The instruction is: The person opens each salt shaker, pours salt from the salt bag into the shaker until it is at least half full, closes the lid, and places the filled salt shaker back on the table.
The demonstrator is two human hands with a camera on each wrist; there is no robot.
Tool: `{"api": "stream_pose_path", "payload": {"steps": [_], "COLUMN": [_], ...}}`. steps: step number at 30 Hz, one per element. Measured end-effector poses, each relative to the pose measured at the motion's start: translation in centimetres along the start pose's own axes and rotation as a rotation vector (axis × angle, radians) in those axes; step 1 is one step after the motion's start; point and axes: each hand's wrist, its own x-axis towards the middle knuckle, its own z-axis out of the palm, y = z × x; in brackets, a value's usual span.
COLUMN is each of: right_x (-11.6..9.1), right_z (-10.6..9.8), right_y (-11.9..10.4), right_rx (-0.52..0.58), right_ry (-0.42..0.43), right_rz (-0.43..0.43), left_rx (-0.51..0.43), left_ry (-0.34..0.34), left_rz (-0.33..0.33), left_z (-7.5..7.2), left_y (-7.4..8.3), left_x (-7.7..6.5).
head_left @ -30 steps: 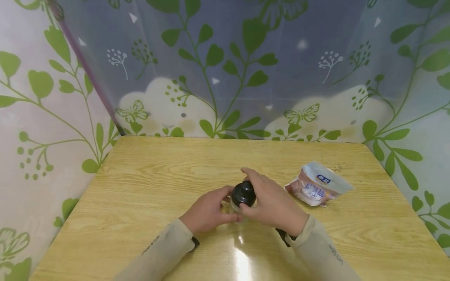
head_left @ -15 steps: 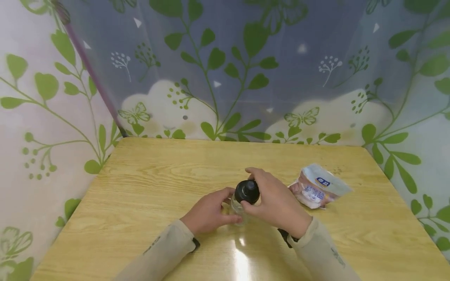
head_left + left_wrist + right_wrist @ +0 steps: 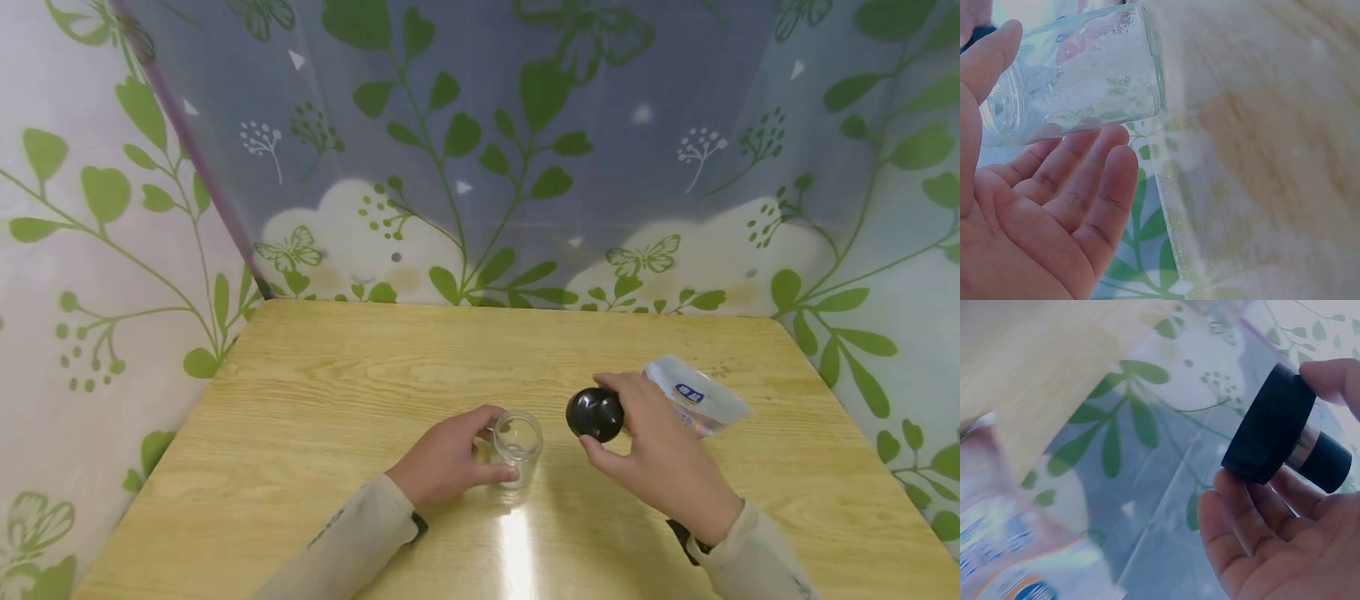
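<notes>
An uncapped clear glass jar (image 3: 527, 457) stands upright on the wooden table, its round mouth facing up. My left hand (image 3: 437, 460) holds it from the left, thumb in front and fingers behind. The left wrist view shows the jar (image 3: 1097, 78) between thumb and fingers, with small droplets or specks on the glass. To the right of the jar, my right hand (image 3: 663, 450) grips a black lid (image 3: 594, 414) by its edge, above the table. In the right wrist view this lid (image 3: 1272, 425) has a wide disc and a narrower knob with a silvery band.
A printed plastic bag (image 3: 697, 396) in white and pinkish brown sits on the table's right side, partly hidden behind my right hand. Small specks lie near it. Leaf-patterned cloth walls (image 3: 480, 167) rise behind and beside the wooden table (image 3: 360, 358).
The black lid has come off the jar and moved right with my right hand, which now overlaps the bag. My left hand stays around the jar, whose mouth now shows.
</notes>
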Motion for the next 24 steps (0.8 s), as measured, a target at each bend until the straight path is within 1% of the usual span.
{"api": "stream_pose_path", "payload": {"steps": [3, 6, 10, 13, 16, 18, 21, 24], "right_x": [-0.5, -0.3, 0.3, 0.2, -0.9, -2.1, -4.0, -5.3], "right_z": [-0.2, -0.1, 0.2, 0.1, -0.8, -1.7, -2.8, -3.2], "right_y": [0.9, 1.5, 2.1, 2.3, 2.6, 3.0, 3.7, 4.7], "right_rx": [-0.030, -0.032, -0.010, -0.013, -0.016, -0.019, -0.057, -0.096], "right_ry": [0.006, 0.005, -0.018, -0.050, -0.059, -0.042, -0.020, -0.059], "right_rz": [-0.005, 0.000, 0.043, 0.077, 0.104, 0.115, 0.128, 0.149], "left_rx": [-0.008, -0.016, -0.025, -0.031, -0.035, -0.033, -0.028, -0.027], "left_ry": [-0.001, -0.001, -0.002, 0.000, -0.001, -0.002, -0.001, 0.000], "left_rz": [-0.006, -0.022, -0.027, -0.021, -0.014, -0.010, -0.007, -0.008], "left_z": [-0.1, -0.1, -0.1, 0.0, 0.2, 0.3, 0.3, 0.2], "left_y": [-0.2, -0.3, -0.3, -0.3, -0.2, -0.1, 0.0, 0.0], "left_x": [0.0, -0.1, -0.1, -0.1, 0.0, 0.0, 0.0, 0.0]}}
